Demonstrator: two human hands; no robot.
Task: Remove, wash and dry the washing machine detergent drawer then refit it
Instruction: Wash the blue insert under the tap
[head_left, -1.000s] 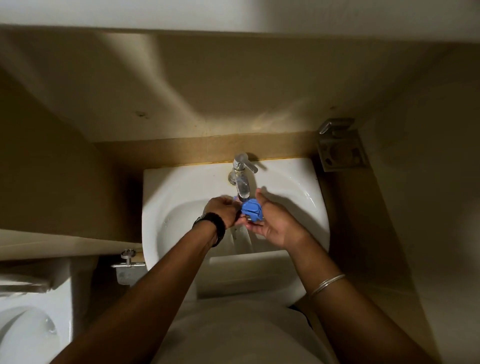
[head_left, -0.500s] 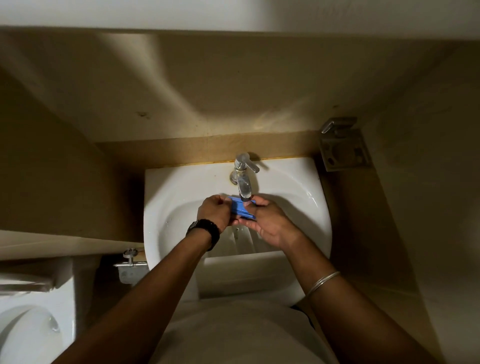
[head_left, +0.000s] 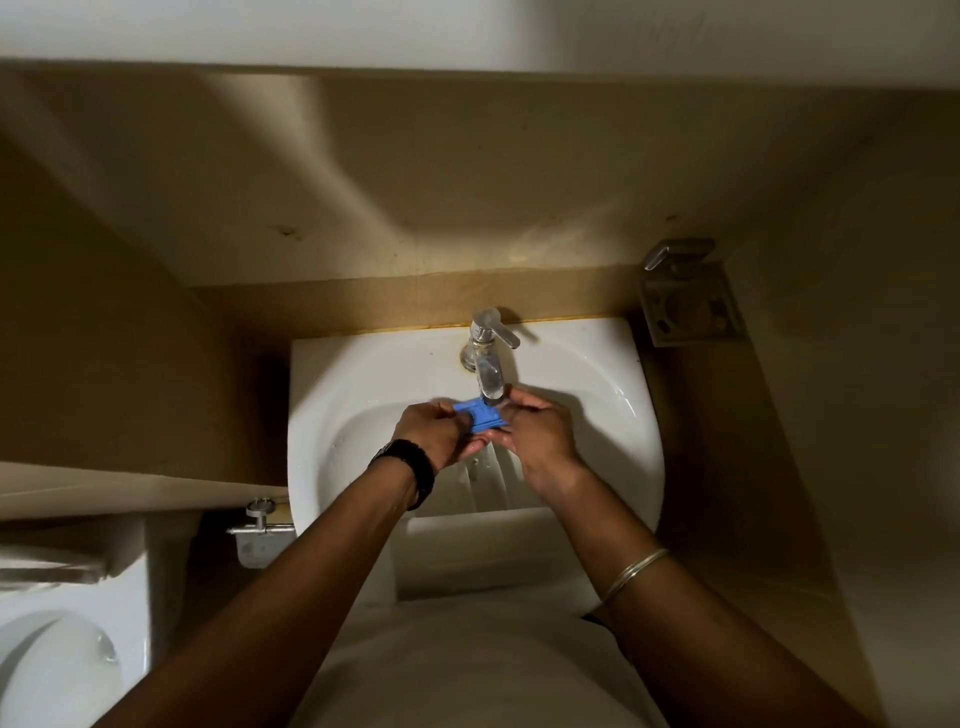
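A small blue plastic drawer part (head_left: 480, 414) is held flat right under the spout of the chrome tap (head_left: 485, 358), over the bowl of the white sink (head_left: 363, 384). My left hand (head_left: 434, 431), with a black band on the wrist, pinches the part's left end. My right hand (head_left: 535, 428) grips its right end, fingers curled round the edge. Whether water is running is too dim to tell. The rest of the detergent drawer is not in view.
A toilet (head_left: 57, 660) stands at the lower left, with a chrome valve (head_left: 260, 525) on the wall beside the sink. A metal soap holder (head_left: 685, 301) is fixed to the wall at the sink's upper right. Beige walls close in on both sides.
The blue part was turned from standing on edge to lying flat and lifted closer to the spout. Both hands rose slightly with it and keep their hold.
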